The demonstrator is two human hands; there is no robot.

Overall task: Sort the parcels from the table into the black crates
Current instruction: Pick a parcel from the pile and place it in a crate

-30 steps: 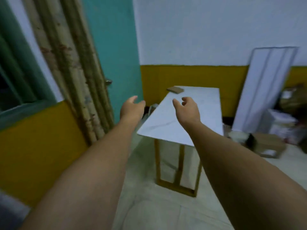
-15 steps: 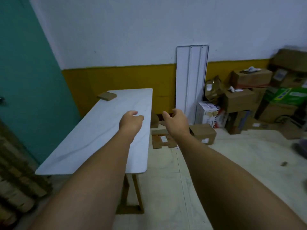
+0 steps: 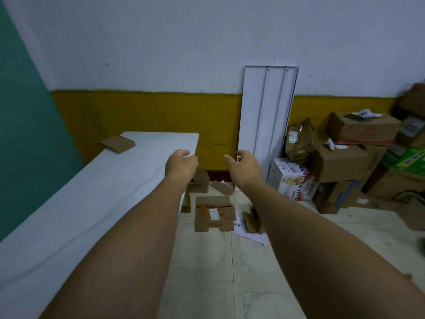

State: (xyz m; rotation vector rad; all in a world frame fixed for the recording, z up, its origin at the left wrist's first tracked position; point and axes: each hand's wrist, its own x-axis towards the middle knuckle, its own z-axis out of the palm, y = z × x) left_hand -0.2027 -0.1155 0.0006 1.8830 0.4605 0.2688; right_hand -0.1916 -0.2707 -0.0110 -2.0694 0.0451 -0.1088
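A flat brown cardboard parcel [image 3: 117,144] lies at the far left corner of the white table [image 3: 92,203]. My left hand [image 3: 180,164] hovers over the table's right edge, fingers loosely curled and holding nothing. My right hand [image 3: 245,168] is stretched out beside it over the floor, also loosely curled and empty. Both hands are well short of the parcel. No black crate is in view.
Flattened cardboard pieces [image 3: 215,216] and a sheet of paper lie on the tiled floor past the table's end. A white panel [image 3: 268,120] leans on the wall. Stacked cardboard boxes [image 3: 340,164] fill the right corner. A teal wall runs along the left.
The view has swung right, away from the wooden poles and teal wall, bringing the box pile into sight. Both arms stay stretched forward, hands empty; the table now lies at my left.
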